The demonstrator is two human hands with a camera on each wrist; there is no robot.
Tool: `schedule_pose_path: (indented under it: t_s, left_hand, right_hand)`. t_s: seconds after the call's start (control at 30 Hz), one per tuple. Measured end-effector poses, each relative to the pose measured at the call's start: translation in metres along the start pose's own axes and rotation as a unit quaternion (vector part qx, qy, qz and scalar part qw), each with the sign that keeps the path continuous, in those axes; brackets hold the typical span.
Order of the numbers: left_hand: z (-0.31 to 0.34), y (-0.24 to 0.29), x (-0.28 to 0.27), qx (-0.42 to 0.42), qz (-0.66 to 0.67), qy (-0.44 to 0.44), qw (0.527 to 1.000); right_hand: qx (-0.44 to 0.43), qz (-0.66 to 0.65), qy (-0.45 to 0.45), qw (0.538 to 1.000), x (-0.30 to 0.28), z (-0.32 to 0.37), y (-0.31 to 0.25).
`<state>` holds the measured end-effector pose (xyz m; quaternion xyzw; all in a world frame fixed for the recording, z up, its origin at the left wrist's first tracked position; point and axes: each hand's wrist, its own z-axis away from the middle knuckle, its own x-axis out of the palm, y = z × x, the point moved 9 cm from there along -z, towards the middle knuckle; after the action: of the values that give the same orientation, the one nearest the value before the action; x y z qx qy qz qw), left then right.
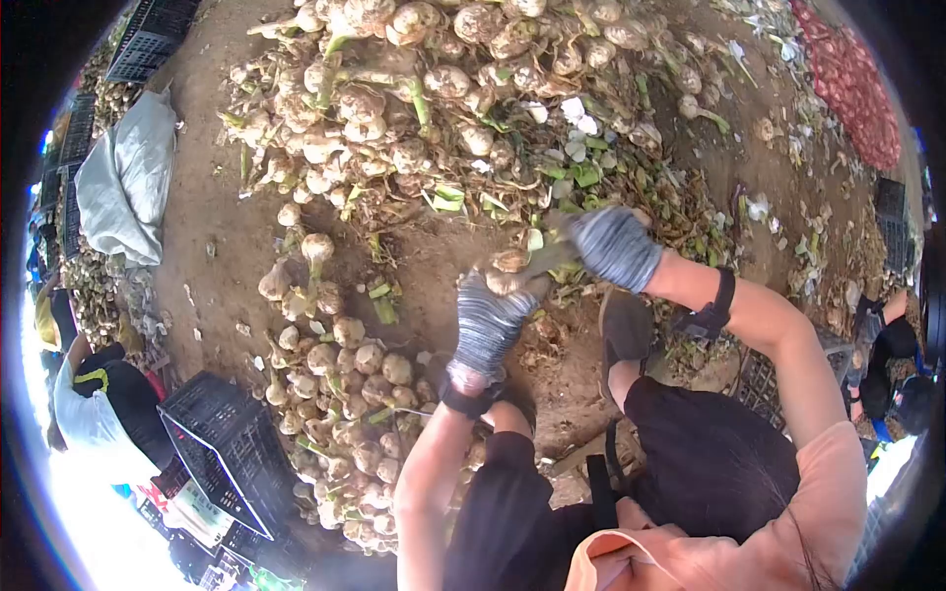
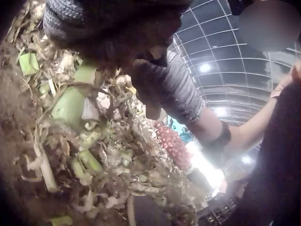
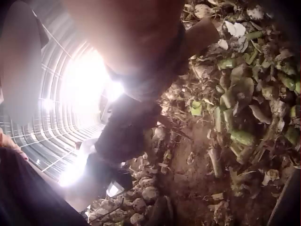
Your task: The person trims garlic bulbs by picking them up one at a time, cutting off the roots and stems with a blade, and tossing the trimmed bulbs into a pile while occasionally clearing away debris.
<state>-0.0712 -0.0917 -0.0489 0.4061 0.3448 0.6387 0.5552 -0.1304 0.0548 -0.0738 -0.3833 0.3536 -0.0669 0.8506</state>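
My left hand (image 1: 490,325), in a grey striped knit glove, grips a garlic bulb (image 1: 506,281) low over the bare soil. Close to its upper right, my right hand (image 1: 613,248) wears a matching glove and is curled round a knife. The blurred grey blade (image 1: 554,258) points toward the bulb, and the brown handle end (image 3: 203,37) sticks out of the fist in the right wrist view. Both hands are dark in the wrist views, which hide the held bulb. Cut green stalk pieces (image 2: 70,107) and dry leaves lie beneath the hands.
A large heap of stalked garlic (image 1: 365,108) spreads ahead. Trimmed bulbs (image 1: 365,394) are piled at left, beside a black crate (image 1: 222,443). A pale sack (image 1: 128,177) lies far left, a red net sack (image 1: 847,89) far right. Other people sit at both sides.
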Motion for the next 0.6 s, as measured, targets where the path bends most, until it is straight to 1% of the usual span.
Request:
schedule_pose_path:
  t_s: [0.03, 0.1, 0.13, 0.2, 0.23, 0.27, 0.3, 0.33, 0.37, 0.43, 0.47, 0.5, 0.53, 0.57, 0.6]
  left_hand:
    - [0.001, -0.016, -0.005, 0.022, 0.006, 0.045, 0.999]
    - [0.004, -0.010, -0.006, -0.023, 0.084, 0.043, 0.995]
    - [0.003, -0.017, -0.006, -0.030, 0.086, 0.029, 0.995]
    - [-0.003, -0.033, -0.010, -0.040, 0.087, 0.001, 0.995]
    - [-0.002, -0.029, -0.007, -0.036, 0.114, -0.011, 0.993]
    - [0.002, -0.023, -0.003, -0.034, 0.141, -0.024, 0.989]
    - [0.006, -0.019, 0.001, -0.034, 0.165, -0.042, 0.985]
    - [0.006, -0.022, -0.006, -0.039, 0.127, -0.007, 0.991]
    - [0.005, -0.027, -0.002, -0.084, 0.121, -0.024, 0.989]
    - [0.008, -0.038, 0.005, -0.174, 0.112, -0.055, 0.977]
    - [0.006, -0.034, 0.006, -0.119, 0.111, -0.067, 0.984]
    - [0.008, -0.035, 0.011, -0.124, 0.237, -0.065, 0.961]
    - [0.008, -0.024, 0.016, -0.122, 0.356, -0.062, 0.924]
    - [0.005, -0.014, 0.018, -0.114, 0.468, -0.059, 0.874]
    - [-0.001, -0.015, 0.014, -0.089, 0.517, -0.050, 0.850]
  right_hand:
    - [0.002, 0.313, -0.005, 0.950, -0.016, -0.001, 0.004]
    - [0.014, 0.252, 0.092, 0.963, -0.039, 0.013, 0.022]
    - [0.021, 0.220, 0.133, 0.966, -0.042, 0.020, 0.030]
    - [0.022, 0.196, 0.103, 0.975, -0.025, 0.019, 0.033]
    - [0.022, 0.182, 0.090, 0.979, -0.015, 0.015, 0.038]
    - [0.073, 0.024, 0.048, 0.996, 0.001, 0.008, 0.056]
    - [0.102, -0.005, 0.003, 0.995, 0.015, 0.009, 0.069]
    - [0.129, -0.033, -0.040, 0.990, 0.019, 0.006, 0.055]
    - [0.156, -0.059, -0.084, 0.982, 0.023, 0.002, 0.040]
    - [0.135, -0.069, -0.044, 0.987, 0.015, -0.011, 0.014]
    - [0.083, -0.081, -0.053, 0.992, 0.009, -0.015, -0.001]
    - [0.109, -0.069, -0.082, 0.988, 0.016, -0.009, 0.008]
    - [0.131, -0.056, -0.106, 0.984, 0.025, -0.004, 0.022]
    - [0.148, -0.041, -0.128, 0.980, 0.032, -0.003, 0.037]
    - [0.175, -0.084, -0.149, 0.970, 0.048, 0.004, 0.066]
